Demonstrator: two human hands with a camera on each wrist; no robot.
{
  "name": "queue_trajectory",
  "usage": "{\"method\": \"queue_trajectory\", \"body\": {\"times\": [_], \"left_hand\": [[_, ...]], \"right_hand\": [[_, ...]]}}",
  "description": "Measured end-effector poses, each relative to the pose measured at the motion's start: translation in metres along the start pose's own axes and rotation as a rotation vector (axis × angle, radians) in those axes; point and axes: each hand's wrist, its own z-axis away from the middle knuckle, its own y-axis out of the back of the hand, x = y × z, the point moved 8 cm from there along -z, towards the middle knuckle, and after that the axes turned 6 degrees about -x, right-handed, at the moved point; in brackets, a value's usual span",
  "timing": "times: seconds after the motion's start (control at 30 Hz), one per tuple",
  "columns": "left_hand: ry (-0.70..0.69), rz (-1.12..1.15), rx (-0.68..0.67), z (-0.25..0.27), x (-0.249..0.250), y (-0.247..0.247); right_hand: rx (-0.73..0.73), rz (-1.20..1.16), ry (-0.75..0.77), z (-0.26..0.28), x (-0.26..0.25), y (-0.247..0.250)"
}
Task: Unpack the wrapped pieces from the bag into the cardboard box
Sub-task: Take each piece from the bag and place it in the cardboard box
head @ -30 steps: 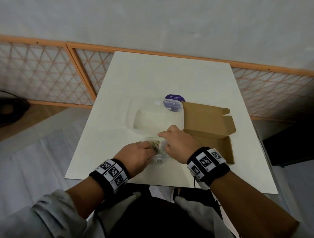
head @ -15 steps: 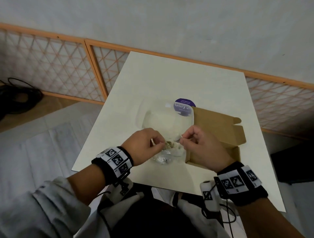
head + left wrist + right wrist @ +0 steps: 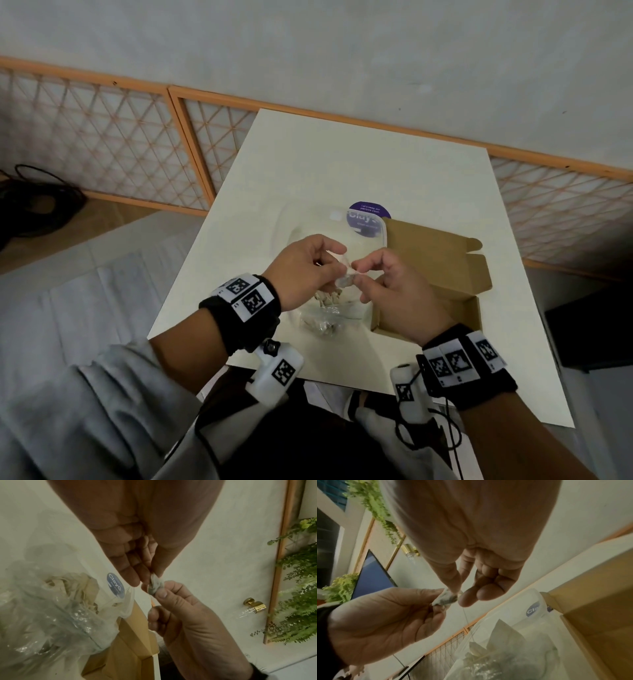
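Observation:
A small grey-white wrapped piece [image 3: 344,281] hangs in the air between my two hands, above the bag. My left hand [image 3: 334,265] pinches one side of it with thumb and fingertips [image 3: 145,580]. My right hand [image 3: 358,273] pinches the other side. In the right wrist view a thin thread [image 3: 466,616] runs down from the piece [image 3: 447,598] toward the bag. The clear plastic bag [image 3: 325,320] lies on the table with pale paper-wrapped pieces [image 3: 72,586] inside. The open cardboard box [image 3: 438,260] sits just right of the bag, under my right hand.
The white table [image 3: 359,164] stands against an orange lattice fence [image 3: 102,137] and a grey wall. A purple round label [image 3: 369,216] shows on the bag's far end. Black cables [image 3: 37,202] lie on the floor at left. A dark object [image 3: 592,329] stands right of the table.
Both hands have risen from the bag's mouth on the table. They now hold a small piece between them above the bag, whereas earlier they gripped the bag itself.

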Motion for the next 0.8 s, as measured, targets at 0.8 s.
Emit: {"method": "queue_trajectory", "body": {"times": [0.8], "left_hand": [[-0.181,-0.022,0.052,0.017,0.031,0.014]], "right_hand": [[-0.019,-0.299,0.09,-0.018,-0.021,-0.009]]}}
